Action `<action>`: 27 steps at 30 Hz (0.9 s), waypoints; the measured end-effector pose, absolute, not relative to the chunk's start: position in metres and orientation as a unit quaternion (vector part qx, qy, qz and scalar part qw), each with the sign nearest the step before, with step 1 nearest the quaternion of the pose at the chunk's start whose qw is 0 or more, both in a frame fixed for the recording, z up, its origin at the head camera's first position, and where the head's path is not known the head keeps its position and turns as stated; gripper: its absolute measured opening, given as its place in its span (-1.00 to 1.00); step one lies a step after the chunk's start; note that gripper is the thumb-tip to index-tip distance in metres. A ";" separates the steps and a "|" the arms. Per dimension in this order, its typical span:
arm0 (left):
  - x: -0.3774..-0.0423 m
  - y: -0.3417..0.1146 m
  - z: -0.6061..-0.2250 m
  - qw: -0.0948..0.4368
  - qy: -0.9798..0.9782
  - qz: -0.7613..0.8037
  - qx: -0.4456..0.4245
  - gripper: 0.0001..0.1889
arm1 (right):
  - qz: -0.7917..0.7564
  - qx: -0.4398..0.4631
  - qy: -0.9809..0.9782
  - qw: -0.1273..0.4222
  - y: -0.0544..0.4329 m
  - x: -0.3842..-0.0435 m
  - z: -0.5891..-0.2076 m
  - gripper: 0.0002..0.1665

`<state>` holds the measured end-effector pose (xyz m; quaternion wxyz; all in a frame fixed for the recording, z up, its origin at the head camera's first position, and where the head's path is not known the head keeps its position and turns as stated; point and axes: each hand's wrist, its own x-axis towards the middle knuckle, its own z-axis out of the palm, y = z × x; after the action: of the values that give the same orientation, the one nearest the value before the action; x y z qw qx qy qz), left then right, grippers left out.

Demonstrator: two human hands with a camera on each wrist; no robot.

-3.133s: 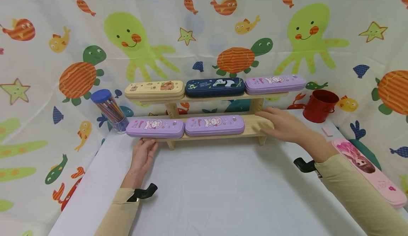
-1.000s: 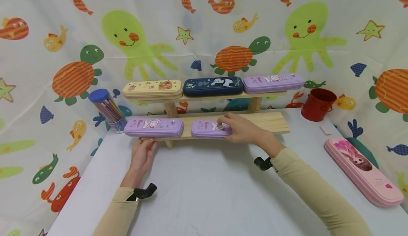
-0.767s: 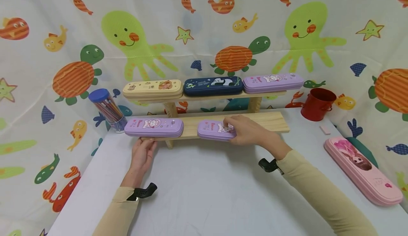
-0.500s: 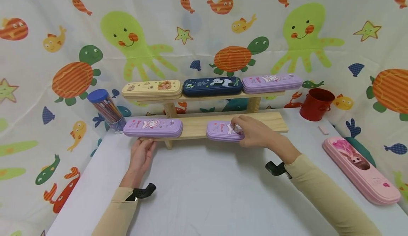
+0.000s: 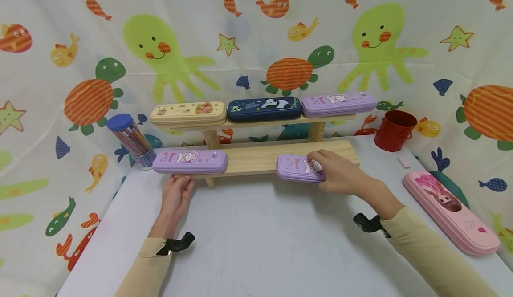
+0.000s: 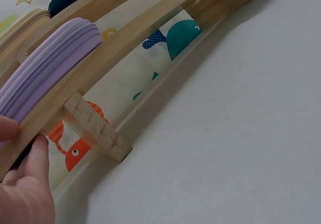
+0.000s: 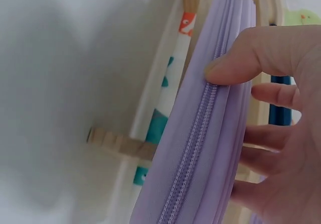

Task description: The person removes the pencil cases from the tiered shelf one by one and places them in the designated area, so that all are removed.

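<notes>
My right hand [image 5: 346, 174] grips a lilac pencil case [image 5: 294, 170] with a cartoon rabbit on its lid. In the right wrist view the thumb presses the zipper side [image 7: 193, 148] while the fingers hold the opposite side. The case overlaps the front edge of the lower board of a two-tier wooden shelf [image 5: 250, 159]. At that board's left end my left hand [image 5: 175, 201] pinches the board, fingers underneath and thumb at its front edge [image 6: 7, 128]. Right above it lies another lilac pencil case [image 5: 190, 162].
On the upper board sit a cream pencil case [image 5: 188, 113], a navy panda case [image 5: 264, 109] and a lilac case [image 5: 338, 104]. A tub of pencils [image 5: 131, 140] stands left. At right are a red bucket [image 5: 394, 131], a small pink block [image 5: 404, 162] and a pink case [image 5: 450, 212].
My right hand came in from the right end of the lower board, took hold of the lilac pencil case and moved it right and towards me. The left hand stays at the board.
</notes>
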<state>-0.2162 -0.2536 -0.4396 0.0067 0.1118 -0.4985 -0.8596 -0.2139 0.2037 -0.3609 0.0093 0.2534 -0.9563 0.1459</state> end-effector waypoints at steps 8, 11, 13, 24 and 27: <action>-0.215 -0.255 -0.440 0.005 -0.494 -0.862 0.115 -0.34 | 0.125 0.237 -0.963 0.017 0.224 -0.205 -0.361 -0.15; -0.216 -0.255 -0.440 0.005 -0.496 -0.861 0.115 -0.35 | 0.119 0.227 -0.967 0.012 0.232 -0.200 -0.360 -0.11; -0.216 -0.255 -0.441 0.006 -0.497 -0.860 0.112 -0.35 | 0.112 0.220 -0.969 0.014 0.237 -0.196 -0.360 -0.11; -0.216 -0.255 -0.441 0.008 -0.496 -0.861 0.108 -0.34 | 0.076 0.194 -0.978 0.028 0.270 -0.177 -0.359 -0.14; -0.215 -0.255 -0.441 0.009 -0.496 -0.862 0.103 -0.35 | 0.076 0.182 -0.980 0.017 0.278 -0.171 -0.359 -0.13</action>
<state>-0.2153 -0.2551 -0.4409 0.0088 0.1033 -0.4955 -0.8624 -0.1709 0.2782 -0.3590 0.0171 0.1815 -0.9803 0.0762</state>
